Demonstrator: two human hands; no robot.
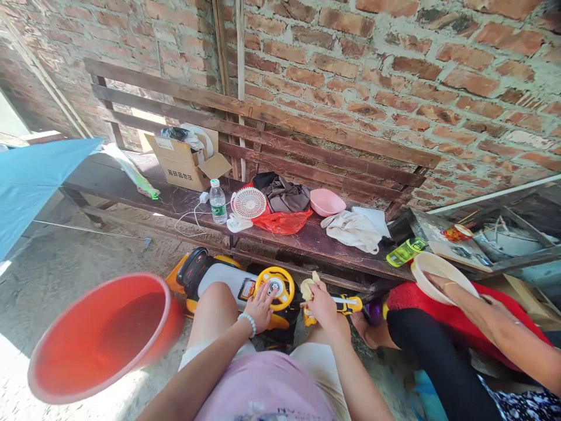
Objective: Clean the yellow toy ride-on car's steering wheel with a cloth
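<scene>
A toy ride-on vehicle in yellow, white and black stands in front of my knees. My left hand (259, 307), with a beaded bracelet at the wrist, rests with its fingers spread on the yellow steering wheel (287, 287). In my right hand (321, 301) is a pale yellow cloth (309, 286), bunched between the fingers. That hand is just right of the wheel, beside a yellow and white part (349, 303) of the toy.
A large red basin (65, 362) is on the ground at the left. Behind the toy runs a wooden bench (205, 238) with a box (177, 165), bottle (218, 204) and fan (249, 203). At right, another person holds a cream bowl (424, 266).
</scene>
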